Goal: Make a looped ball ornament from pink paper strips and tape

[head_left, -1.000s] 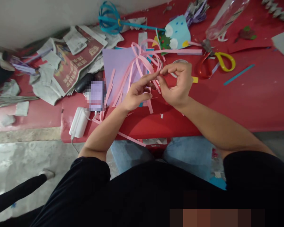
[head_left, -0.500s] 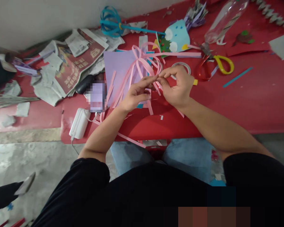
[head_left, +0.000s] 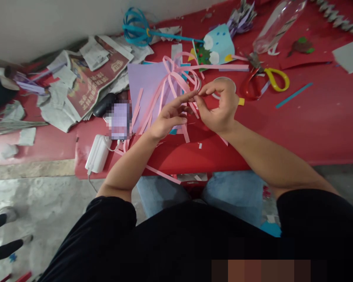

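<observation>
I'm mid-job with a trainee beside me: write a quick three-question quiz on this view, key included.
1. True or false: the scissors lie to the right of the right hand.
2. What colour is the sheet beneath the pink strips? A) green B) lilac C) black
3. Fill in: of the two hands, the white block lies nearer the ____.

Key: 1 true; 2 B; 3 left hand.

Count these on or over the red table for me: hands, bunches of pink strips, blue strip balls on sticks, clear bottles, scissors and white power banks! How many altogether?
Hands: 2 (left hand, right hand)
Pink strip bunch: 1
Blue strip ball on a stick: 1
Clear bottle: 1
Scissors: 1
White power bank: 1
Total: 7
</observation>
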Demonstrator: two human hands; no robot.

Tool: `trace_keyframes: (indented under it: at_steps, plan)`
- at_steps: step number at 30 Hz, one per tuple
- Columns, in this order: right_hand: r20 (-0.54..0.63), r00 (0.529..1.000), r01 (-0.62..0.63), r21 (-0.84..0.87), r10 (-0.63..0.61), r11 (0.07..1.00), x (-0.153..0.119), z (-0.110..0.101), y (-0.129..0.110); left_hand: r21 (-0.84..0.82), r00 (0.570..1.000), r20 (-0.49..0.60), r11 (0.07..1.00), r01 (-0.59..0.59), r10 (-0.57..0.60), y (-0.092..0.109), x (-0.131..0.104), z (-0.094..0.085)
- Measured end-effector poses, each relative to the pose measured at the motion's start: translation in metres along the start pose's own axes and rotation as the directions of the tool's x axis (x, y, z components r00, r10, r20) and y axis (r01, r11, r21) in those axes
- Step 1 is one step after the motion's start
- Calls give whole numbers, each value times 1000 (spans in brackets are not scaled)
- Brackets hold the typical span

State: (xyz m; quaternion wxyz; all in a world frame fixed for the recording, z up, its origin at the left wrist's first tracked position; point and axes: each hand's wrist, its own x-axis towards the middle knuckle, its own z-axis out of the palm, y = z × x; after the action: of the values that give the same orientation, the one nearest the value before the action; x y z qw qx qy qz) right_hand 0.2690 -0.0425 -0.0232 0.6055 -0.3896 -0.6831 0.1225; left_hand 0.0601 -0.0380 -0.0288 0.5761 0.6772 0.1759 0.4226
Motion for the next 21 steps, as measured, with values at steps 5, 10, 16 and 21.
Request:
trace_keyframes:
  at_steps: [5, 10, 16, 21]
  plan:
    - [-20, 1000, 22, 27, -21, 999, 1, 0, -3, 30, 999, 23, 999, -30, 29, -2, -1, -1]
    - [21, 1000, -9, 30, 9, 999, -1, 0, 1, 111, 999, 14, 993, -36, 35, -1, -3, -3]
    - [15, 1000, 15, 40, -15, 999, -3, 1, 9, 164, 997, 56, 985, -60, 51, -2, -2, -4]
    - [37, 999, -38, 5, 38, 999, -5, 0, 12, 180, 996, 66, 981, -67, 56, -4, -2, -3]
